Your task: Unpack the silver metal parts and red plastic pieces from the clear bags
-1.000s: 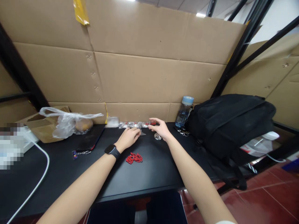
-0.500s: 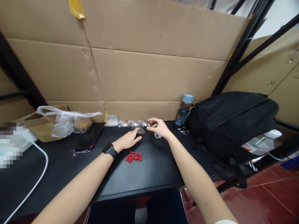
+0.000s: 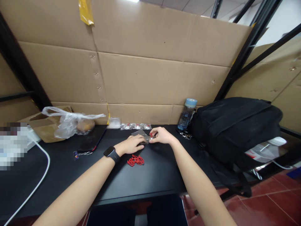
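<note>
Left hand [image 3: 131, 144]: grip spread, laid over a clear bag [image 3: 139, 133] on the table [image 3: 143, 179]. Right hand [image 3: 162, 136]: grip pinching a small clear-and-red piece [image 3: 151, 137] (partly hidden) at the bag's right edge. Red cords [image 3: 135, 160]: one bunch, near side. Clear packets [image 3: 137, 126]: three, in a row, far.

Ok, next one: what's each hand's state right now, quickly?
Left hand: open, resting on a clear plastic bag.
Right hand: closed, pinching a small clear-and-red item; too small to identify.
</note>
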A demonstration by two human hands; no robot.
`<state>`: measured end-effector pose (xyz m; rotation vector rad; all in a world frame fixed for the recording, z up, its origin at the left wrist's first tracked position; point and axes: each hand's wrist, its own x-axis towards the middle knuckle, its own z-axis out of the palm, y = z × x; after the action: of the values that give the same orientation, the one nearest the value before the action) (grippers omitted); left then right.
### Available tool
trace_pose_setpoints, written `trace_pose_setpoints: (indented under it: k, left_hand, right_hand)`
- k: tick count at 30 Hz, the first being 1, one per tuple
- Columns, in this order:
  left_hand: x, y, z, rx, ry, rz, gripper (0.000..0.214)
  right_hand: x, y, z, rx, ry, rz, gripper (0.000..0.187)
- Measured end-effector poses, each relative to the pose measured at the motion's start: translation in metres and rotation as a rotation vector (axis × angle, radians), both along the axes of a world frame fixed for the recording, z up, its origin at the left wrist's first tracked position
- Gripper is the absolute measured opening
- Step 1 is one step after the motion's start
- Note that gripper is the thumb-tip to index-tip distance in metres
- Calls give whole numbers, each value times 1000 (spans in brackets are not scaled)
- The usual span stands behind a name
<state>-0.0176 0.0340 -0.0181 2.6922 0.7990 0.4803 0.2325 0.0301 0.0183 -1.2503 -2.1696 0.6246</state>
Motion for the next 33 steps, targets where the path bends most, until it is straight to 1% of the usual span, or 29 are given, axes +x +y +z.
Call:
trace_pose_setpoints:
  k: [3, 7, 9, 12, 17, 20, 22, 27, 29, 31, 33]
  left_hand:
    - [-3, 1, 2, -24, 57, -2, 35]
    - [-5, -1, 3, -35, 118, 113, 38]
    - [-6, -3, 5, -63, 115, 131, 40]
    - [-9, -3, 10, -111, 119, 109, 42]
    - [-12, -3, 20, -131, 256, 42, 50]
    - [-10, -5, 21, -137, 308, 51, 52]
    - [-8, -7, 20, -143, 322, 60, 54]
    - [-6, -7, 18, -150, 331, 55, 57]
    - [-6, -7, 18, -148, 326, 54, 57]
    - [-7, -7, 19, -141, 315, 48, 56]
    - [-8, -8, 20, -133, 302, 39, 54]
  right_hand:
    - [0, -2, 0, -39, -90, 7, 40]
    - [-4, -5, -1, -50, -175, -26, 36]
    - [-6, -6, -2, -40, -194, -36, 35]
    - [-7, -5, -5, -4, -193, -53, 33]
    - [-8, 0, -10, 20, -227, -81, 34]
    - [-12, 2, -13, 38, -197, -58, 33]
    - [-14, 1, -14, 16, -167, -26, 30]
    - [-19, 1, -16, -97, -117, 50, 19]
    - [-20, 2, -18, -61, -117, 43, 16]
    - [-22, 3, -19, 46, -149, -11, 15]
    - [-25, 3, -20, 161, -197, -93, 21]
